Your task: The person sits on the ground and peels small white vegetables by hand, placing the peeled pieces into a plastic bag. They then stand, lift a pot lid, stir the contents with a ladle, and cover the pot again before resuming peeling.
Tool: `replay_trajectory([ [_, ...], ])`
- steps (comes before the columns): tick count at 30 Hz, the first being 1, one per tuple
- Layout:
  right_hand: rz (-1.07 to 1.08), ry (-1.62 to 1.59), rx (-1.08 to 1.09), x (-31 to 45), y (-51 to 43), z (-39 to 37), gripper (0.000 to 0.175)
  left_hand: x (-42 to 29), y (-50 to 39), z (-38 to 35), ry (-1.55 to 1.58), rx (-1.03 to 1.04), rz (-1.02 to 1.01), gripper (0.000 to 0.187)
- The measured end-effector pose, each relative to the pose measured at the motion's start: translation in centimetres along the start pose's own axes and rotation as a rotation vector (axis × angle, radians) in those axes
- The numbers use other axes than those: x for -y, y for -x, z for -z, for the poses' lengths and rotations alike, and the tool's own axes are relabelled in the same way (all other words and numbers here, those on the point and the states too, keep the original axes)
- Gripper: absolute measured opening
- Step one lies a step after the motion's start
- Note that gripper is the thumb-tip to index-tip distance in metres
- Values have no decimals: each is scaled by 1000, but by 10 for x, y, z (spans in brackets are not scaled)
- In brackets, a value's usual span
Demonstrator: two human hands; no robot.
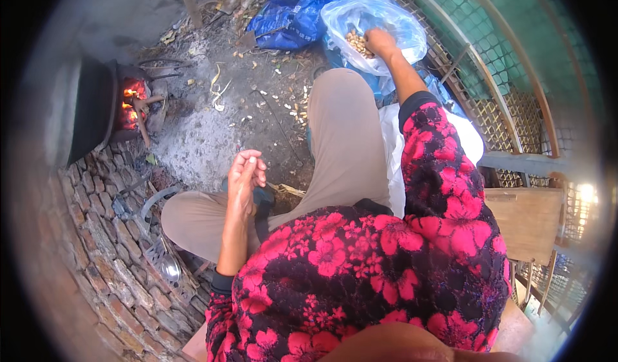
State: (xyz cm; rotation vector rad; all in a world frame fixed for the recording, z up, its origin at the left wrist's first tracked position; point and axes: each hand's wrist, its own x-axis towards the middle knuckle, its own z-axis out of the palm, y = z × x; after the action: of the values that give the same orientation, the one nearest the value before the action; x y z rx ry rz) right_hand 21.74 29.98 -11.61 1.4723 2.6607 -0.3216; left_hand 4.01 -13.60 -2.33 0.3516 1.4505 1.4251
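My right hand reaches into a pale blue translucent plastic bag and touches the unshelled peanuts inside it; its fingertips are partly hidden, so I cannot tell whether it grips any. Above my bent left knee I hold my left hand with its fingers curled and the thumb near the fingertips. Whether something small lies between them is not clear. Scraps that look like peanut shells lie on the ground beside my right leg.
At the left, a fire burns in a stove opening, with a stick poking out beside a large dark pot. A blue woven bag lies ahead. Brick wall runs lower left; wire mesh and a wooden chair are at right.
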Motion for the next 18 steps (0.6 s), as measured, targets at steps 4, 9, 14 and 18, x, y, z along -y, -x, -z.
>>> replay_trajectory([
  [4,5,-42,-62,0,3,-2,23,5,8,10,-18,-43,3,15],
  [9,-34,-94,-131,7,6,-4,23,11,16,12,-19,-67,18,14],
  [14,-50,-43,-106,11,1,-7,24,7,16,9,-49,-51,39,16],
  [18,-60,-17,-77,12,0,-7,24,5,9,5,-36,-29,22,16],
])
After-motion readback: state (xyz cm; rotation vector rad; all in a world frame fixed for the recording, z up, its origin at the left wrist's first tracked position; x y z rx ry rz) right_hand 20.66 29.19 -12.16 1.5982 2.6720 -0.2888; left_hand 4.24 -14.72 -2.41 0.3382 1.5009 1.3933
